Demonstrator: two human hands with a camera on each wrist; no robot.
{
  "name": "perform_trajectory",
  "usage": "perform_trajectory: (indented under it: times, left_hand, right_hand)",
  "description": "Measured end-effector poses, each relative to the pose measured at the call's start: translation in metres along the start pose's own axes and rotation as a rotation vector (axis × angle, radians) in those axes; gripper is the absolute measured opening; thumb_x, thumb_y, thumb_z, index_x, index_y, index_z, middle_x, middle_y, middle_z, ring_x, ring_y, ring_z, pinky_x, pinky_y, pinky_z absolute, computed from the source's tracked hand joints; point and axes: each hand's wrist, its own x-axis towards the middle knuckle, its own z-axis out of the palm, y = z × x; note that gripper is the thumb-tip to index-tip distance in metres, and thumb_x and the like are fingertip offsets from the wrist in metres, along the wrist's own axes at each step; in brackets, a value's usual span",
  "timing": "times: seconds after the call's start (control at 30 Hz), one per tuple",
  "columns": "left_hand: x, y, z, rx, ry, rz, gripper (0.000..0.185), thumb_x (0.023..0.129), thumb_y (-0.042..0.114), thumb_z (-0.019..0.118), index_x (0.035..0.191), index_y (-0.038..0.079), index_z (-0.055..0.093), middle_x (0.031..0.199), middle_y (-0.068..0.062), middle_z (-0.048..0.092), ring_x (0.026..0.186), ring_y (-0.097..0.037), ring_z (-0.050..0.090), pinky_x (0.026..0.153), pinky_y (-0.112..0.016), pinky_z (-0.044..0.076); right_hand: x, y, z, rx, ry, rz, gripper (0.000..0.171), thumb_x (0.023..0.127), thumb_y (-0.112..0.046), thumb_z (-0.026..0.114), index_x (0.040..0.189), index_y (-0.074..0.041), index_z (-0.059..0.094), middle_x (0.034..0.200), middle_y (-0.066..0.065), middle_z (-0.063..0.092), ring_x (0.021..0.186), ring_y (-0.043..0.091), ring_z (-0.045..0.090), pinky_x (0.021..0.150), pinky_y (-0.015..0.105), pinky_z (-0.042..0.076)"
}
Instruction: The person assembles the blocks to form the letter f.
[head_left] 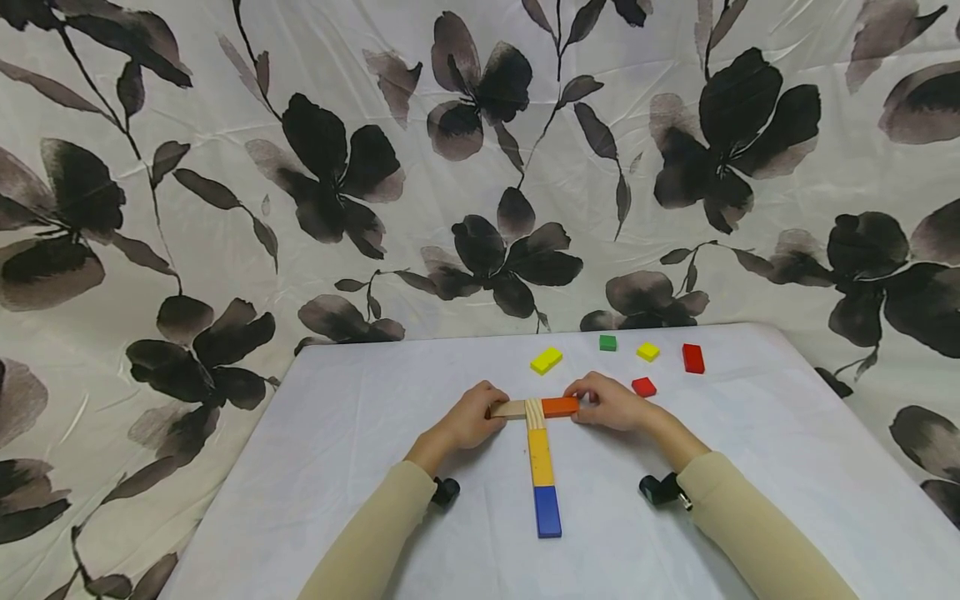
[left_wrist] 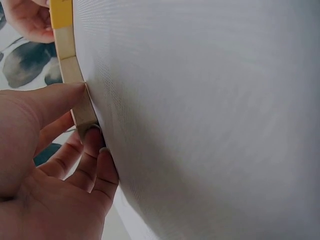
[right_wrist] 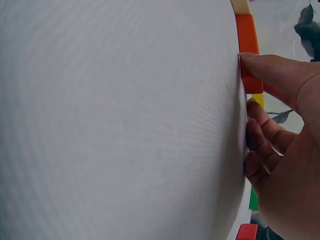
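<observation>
Flat blocks form a T on the white table. My left hand (head_left: 474,417) pinches the plain wood block (head_left: 512,409) at the bar's left end; the left wrist view shows the thumb and fingers on that wood block (left_wrist: 85,109). At the right end, my right hand (head_left: 611,402) grips the orange block (head_left: 557,407) between thumb and fingers. In the right wrist view the thumb lies on the near side of the orange block (right_wrist: 247,35). Below the bar run a pale wood block (head_left: 535,415), a yellow block (head_left: 541,458) and a blue block (head_left: 548,512), end to end.
Behind the hands lie loose blocks: a long yellow one (head_left: 546,361), a green one (head_left: 607,342), a small yellow one (head_left: 648,352), a small red one (head_left: 643,387) and a larger red one (head_left: 693,358). A floral cloth (head_left: 480,167) hangs behind the table (head_left: 337,467).
</observation>
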Motion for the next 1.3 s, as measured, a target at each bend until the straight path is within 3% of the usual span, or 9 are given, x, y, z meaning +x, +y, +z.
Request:
perform_trajectory:
  times: [1.03, 1.3]
  left_hand:
    - [0.0054, -0.0063, 0.0011, 0.007, -0.018, -0.027, 0.033, 0.098, 0.009, 0.069, 0.129, 0.002, 0.066, 0.110, -0.007, 0.057, 0.090, -0.016, 0.051, 0.079, -0.031, 0.045]
    - [0.0005, -0.0058, -0.0009, 0.008, -0.031, -0.051, 0.043, 0.098, 0.013, 0.069, 0.138, 0.002, 0.060, 0.118, -0.009, 0.057, 0.094, -0.018, 0.051, 0.081, -0.032, 0.045]
  right_hand:
    - [0.0014, 0.0002, 0.0012, 0.000, 0.021, -0.024, 0.033, 0.093, -0.018, 0.076, 0.125, -0.010, 0.069, 0.112, 0.008, 0.061, 0.097, 0.025, 0.050, 0.085, 0.037, 0.044]
    - [-0.0042, -0.0034, -0.0037, -0.027, -0.003, 0.012, 0.045, 0.091, -0.021, 0.078, 0.132, -0.009, 0.063, 0.112, 0.006, 0.061, 0.099, 0.023, 0.052, 0.088, 0.038, 0.049]
